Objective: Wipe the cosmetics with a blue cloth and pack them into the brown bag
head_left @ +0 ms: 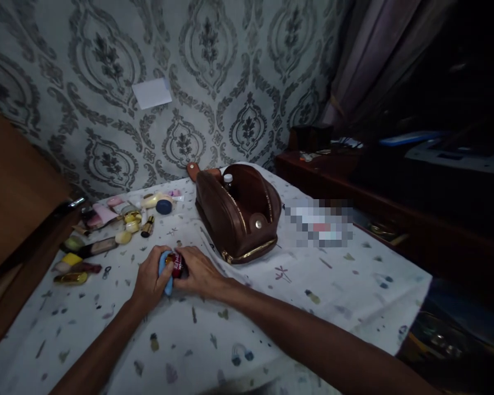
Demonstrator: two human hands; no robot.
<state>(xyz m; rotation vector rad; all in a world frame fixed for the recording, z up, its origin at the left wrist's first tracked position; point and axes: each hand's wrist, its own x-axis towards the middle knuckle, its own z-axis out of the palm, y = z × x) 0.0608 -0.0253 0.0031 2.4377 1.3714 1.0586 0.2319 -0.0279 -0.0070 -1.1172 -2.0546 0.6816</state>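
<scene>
Both my hands meet low over the front middle of the cloth-covered table. My left hand (149, 278) is closed around a light blue cloth (167, 286), pressing it to the side of a small dark red jar (178, 265) with pale lettering. Around the jar's other side, my right hand (201, 272) has its fingers wrapped. Part of the jar is hidden by fingers and cloth. Just beyond my right hand stands a brown leather makeup bag (216, 214), unzipped wide, with a white-capped bottle (228, 182) upright inside.
Several cosmetics lie to the left, among them a gold tube (70, 278), a dark blue round case (163, 207) and a small dark bottle (147, 226). A brown panel (20, 181) rises at the left edge. Right of the bag lies a pixelated item (323, 224); a dark cabinet (313, 178) borders the table.
</scene>
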